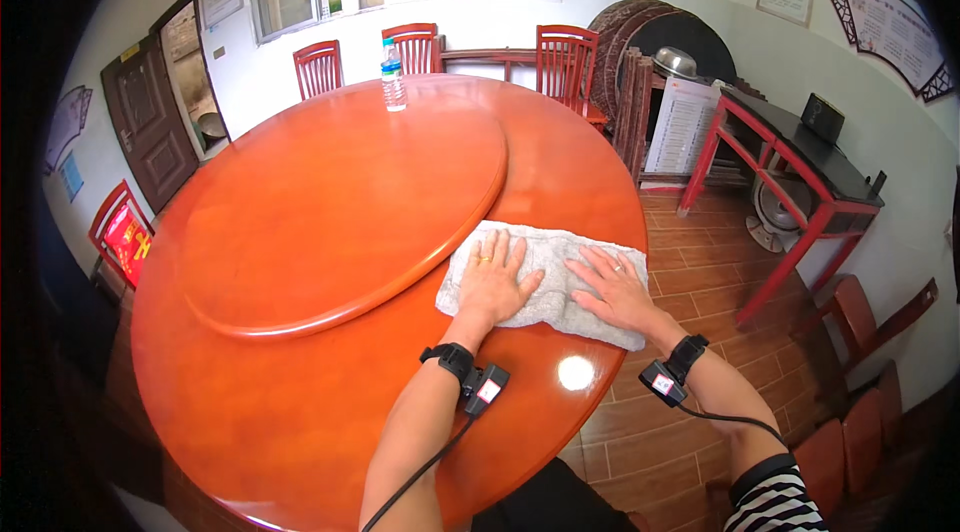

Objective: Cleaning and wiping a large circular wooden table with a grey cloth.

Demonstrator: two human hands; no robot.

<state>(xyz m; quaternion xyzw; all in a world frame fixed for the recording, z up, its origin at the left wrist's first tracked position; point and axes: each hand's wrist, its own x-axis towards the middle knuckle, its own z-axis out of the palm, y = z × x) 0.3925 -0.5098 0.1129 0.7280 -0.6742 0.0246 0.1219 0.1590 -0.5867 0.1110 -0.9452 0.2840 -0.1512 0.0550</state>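
Observation:
A light grey cloth (551,273) lies spread near the right edge of a large round reddish wooden table (315,412). My left hand (495,277) rests flat on its left part, fingers apart, with a ring on one finger. On the cloth's right part my right hand (611,288) also lies flat with spread fingers, wearing a ring. Neither hand grips the fabric. The cloth's upper left corner touches or overlaps the rim of the raised round turntable (337,217); which of the two, I cannot tell. Both wrists carry black straps with small cabled devices.
A plastic water bottle (393,82) stands at the turntable's far edge. Wooden chairs (566,59) stand behind the table. To the right are a red-legged side table (795,149), a floor fan (780,206) and stacked round tabletops (675,29). Several chairs (855,329) line the right wall.

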